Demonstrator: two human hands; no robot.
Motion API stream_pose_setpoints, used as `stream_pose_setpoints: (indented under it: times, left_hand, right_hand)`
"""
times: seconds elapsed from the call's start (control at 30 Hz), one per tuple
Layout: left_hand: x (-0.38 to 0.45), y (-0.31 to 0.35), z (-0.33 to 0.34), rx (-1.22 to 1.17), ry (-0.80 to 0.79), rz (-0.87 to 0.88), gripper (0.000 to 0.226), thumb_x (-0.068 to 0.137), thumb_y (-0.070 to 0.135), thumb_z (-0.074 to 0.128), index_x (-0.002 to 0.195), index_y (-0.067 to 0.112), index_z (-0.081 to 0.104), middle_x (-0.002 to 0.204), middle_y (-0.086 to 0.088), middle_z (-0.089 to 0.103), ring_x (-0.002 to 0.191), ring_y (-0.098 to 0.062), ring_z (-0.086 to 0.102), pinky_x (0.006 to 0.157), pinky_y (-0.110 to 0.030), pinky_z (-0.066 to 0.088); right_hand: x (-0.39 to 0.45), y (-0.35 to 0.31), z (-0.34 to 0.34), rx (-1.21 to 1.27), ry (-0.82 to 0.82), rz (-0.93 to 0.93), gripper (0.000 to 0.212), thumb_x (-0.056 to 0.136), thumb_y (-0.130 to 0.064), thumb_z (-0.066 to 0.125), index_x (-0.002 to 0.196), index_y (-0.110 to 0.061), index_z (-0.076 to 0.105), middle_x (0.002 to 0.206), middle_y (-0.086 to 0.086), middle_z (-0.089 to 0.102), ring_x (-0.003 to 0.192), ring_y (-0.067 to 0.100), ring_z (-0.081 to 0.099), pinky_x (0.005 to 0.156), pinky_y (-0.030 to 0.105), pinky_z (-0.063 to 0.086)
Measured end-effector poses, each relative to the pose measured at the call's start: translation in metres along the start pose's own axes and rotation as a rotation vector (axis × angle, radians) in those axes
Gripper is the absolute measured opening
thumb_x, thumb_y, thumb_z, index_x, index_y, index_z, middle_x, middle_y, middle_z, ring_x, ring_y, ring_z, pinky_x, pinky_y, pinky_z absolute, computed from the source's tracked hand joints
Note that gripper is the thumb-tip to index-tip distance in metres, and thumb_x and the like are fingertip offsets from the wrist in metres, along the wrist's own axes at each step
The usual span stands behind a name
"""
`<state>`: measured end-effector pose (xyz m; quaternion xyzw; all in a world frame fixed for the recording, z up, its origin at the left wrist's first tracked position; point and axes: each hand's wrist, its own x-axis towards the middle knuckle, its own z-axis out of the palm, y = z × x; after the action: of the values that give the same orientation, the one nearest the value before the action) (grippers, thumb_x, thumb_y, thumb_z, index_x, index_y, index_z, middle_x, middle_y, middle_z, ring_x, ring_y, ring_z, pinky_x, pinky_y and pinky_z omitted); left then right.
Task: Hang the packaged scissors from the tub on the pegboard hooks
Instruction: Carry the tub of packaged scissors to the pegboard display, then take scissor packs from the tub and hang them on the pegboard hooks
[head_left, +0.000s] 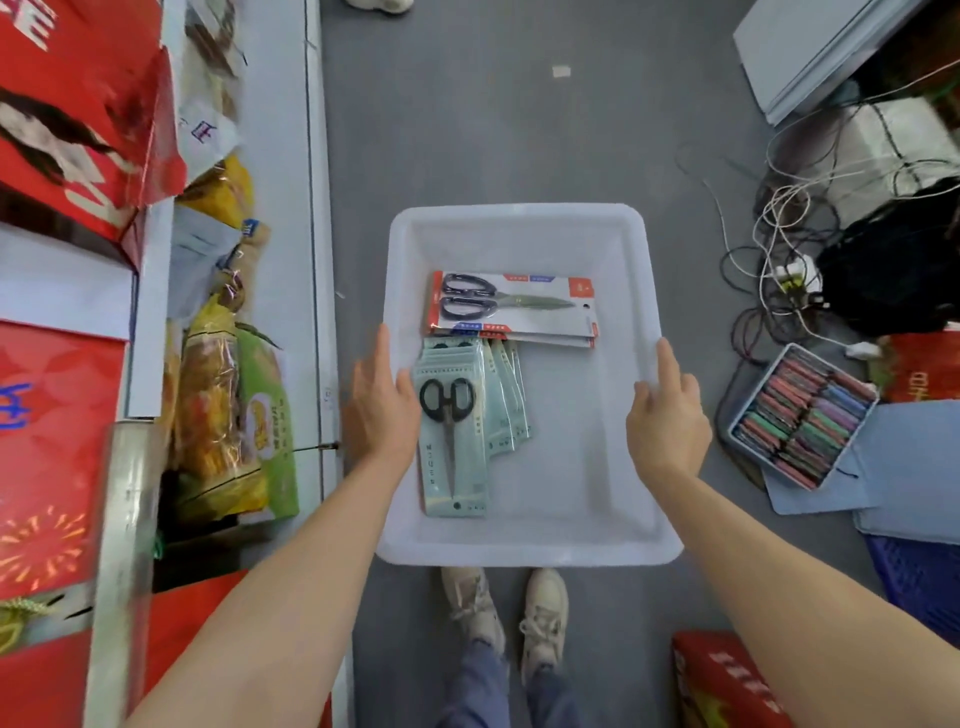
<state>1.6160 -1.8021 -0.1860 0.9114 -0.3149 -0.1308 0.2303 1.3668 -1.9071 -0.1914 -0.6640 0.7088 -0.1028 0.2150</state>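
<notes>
The white tub (524, 551) sits on the grey floor (467, 130). The left hand (382, 402) and right hand (667, 415) hold its two sides, fingers mostly straight. Inside lie red scissors packs (511, 306) and pale green scissors packs (457, 431). No pegboard shows. Best to keep the tub level, so packs don't slide.

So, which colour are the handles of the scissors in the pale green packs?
Black handles, seen best in the head view.

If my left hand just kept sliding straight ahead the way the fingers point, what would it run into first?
Probably nothing inside the tub: the left hand points along the white tub's left rim, so it would follow that edge toward the far corner, then bare grey floor. Depth is unclear.
</notes>
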Motion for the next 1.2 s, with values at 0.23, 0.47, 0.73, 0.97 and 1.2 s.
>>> stream_pose_setpoints:
  times: [0.23, 0.47, 0.73, 0.97, 1.2]
  left_hand:
    - [-0.025, -0.007, -0.006, 0.052, -0.027, 0.013, 0.054, 0.099, 0.02, 0.049, 0.15, 0.026, 0.033, 0.125, -0.012, 0.055, 0.095, -0.036, 0.063, 0.065, -0.034, 0.04]
    - [-0.005, -0.005, -0.012, 0.161, -0.037, 0.057, 0.055, 0.087, 0.013, 0.067, 0.138, 0.02, 0.046, 0.123, -0.01, 0.049, 0.099, -0.028, 0.054, 0.062, -0.034, 0.045]
    - [0.058, 0.021, -0.004, 0.221, 0.033, 0.395, 0.051, 0.082, 0.017, 0.069, 0.131, 0.012, 0.054, 0.128, -0.01, 0.051, 0.112, -0.031, 0.048, 0.095, -0.041, 0.045]
    - [0.099, 0.041, 0.025, 0.257, -0.031, 0.66, 0.045, 0.078, 0.012, 0.071, 0.123, 0.01, 0.06, 0.118, -0.01, 0.059, 0.103, -0.031, 0.054, 0.085, -0.041, 0.049]
    - [0.127, 0.073, 0.035, 0.433, -0.37, 0.675, 0.048, 0.092, 0.035, 0.058, 0.134, 0.014, 0.049, 0.136, -0.005, 0.049, 0.123, -0.028, 0.043, 0.101, -0.036, 0.032]
  right_hand:
    - [-0.026, 0.016, -0.003, -0.081, 0.023, 0.002, 0.052, 0.1, -0.018, 0.045, 0.149, -0.026, 0.03, 0.105, 0.01, 0.053, 0.064, 0.03, 0.052, 0.056, 0.033, 0.038]
    - [-0.016, -0.014, 0.018, -0.312, 0.214, -0.465, 0.068, 0.073, -0.003, 0.073, 0.137, -0.001, 0.05, 0.132, 0.019, 0.055, 0.12, 0.037, 0.039, 0.097, 0.049, 0.029]
    - [0.004, -0.111, 0.074, 0.851, -0.251, 0.787, 0.041, 0.086, -0.026, 0.072, 0.118, -0.003, 0.062, 0.104, 0.007, 0.066, 0.093, 0.022, 0.061, 0.083, 0.03, 0.047]
    - [0.037, -0.135, 0.101, 1.406, -0.168, 1.171, 0.021, 0.083, -0.009, 0.076, 0.092, 0.003, 0.062, 0.082, 0.014, 0.067, 0.061, 0.023, 0.065, 0.046, 0.028, 0.054]
    - [0.038, -0.13, 0.095, 1.374, -0.109, 1.122, 0.012, 0.087, 0.004, 0.065, 0.093, 0.002, 0.055, 0.08, 0.014, 0.061, 0.054, 0.022, 0.059, 0.038, 0.025, 0.051]
